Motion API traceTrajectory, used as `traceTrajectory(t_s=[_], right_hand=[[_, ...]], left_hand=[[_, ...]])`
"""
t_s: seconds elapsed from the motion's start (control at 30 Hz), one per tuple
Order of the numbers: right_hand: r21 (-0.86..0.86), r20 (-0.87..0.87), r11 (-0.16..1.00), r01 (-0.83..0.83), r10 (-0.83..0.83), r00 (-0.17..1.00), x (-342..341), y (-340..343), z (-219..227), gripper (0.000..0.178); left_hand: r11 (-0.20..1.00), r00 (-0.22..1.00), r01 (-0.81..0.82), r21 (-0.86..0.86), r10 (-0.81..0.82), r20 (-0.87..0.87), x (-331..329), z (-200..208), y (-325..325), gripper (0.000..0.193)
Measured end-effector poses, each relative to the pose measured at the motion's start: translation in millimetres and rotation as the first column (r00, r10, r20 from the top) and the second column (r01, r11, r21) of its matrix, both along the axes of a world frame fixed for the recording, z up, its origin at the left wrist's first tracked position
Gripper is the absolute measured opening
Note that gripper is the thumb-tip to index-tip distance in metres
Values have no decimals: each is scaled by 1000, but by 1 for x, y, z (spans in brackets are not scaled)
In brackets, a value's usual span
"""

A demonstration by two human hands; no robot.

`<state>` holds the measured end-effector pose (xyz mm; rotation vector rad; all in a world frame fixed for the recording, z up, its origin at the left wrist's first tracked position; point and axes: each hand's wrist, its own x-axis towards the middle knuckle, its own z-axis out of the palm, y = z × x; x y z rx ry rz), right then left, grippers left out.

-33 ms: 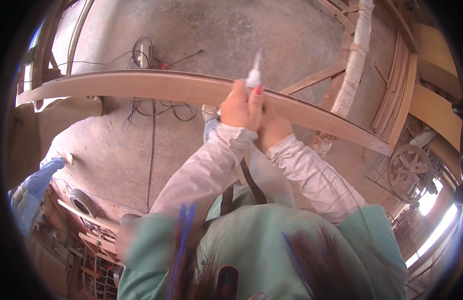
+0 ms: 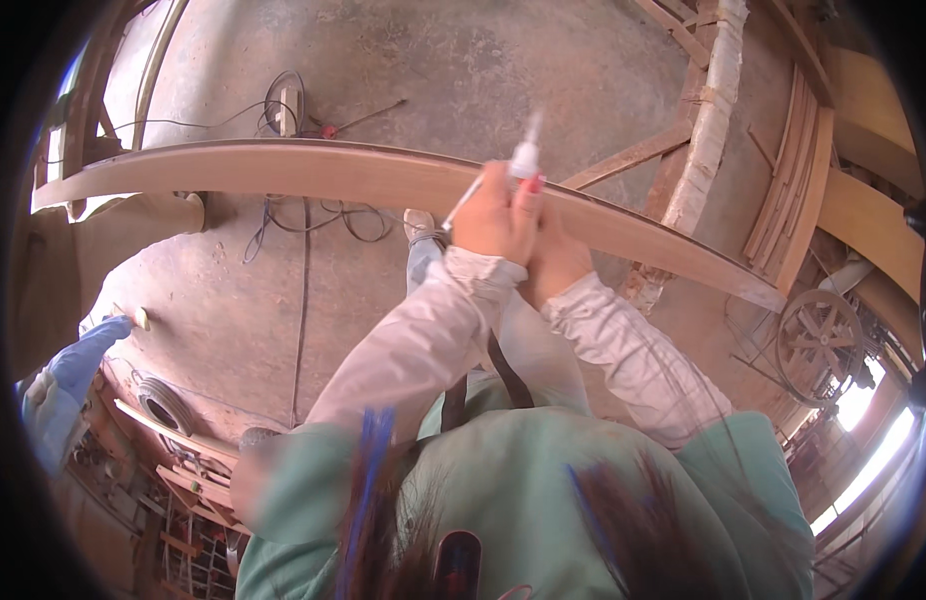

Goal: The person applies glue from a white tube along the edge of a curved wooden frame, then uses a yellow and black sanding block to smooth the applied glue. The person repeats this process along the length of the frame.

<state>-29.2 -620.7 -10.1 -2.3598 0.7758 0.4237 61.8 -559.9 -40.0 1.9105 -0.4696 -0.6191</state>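
Observation:
A white squeeze bottle [image 2: 524, 160] with a long tapered nozzle points up and away; the nozzle is blurred. My left hand [image 2: 491, 218] is closed around it, a red-nailed thumb along its side. From beneath the left hand a thin white strip [image 2: 463, 206] sticks out; what it belongs to I cannot make out. My right hand [image 2: 560, 255] presses against the left from the right, its fingers hidden behind it. Both hands are over a long wooden board [image 2: 333, 170] that crosses the view from left to right and looks curved.
Another person's leg [image 2: 133, 235] stands by the board's left end, and a blue sleeve [image 2: 78, 365] shows below. Cables [image 2: 358, 225] lie on the concrete floor. A spoked wheel [image 2: 821, 335] is near the board's right end, beside stacked wood strips [image 2: 788, 175].
Both my hands and the bottle have shifted slightly to the right. More of the thin white strip shows beside my left hand. The board has stayed in place.

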Motion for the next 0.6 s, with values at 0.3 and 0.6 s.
traceTrajectory(t_s=[0.3,0.6], right_hand=[[-101,53,994,38,-33,998,-10,9,-1,43],[211,103,954,-212,194,976,153,65,-8,37]], left_hand=[[994,994,108,-1,-108,11,2,14,-4,28],[935,942,-336,-116,335,-32,142,-10,89,35]])
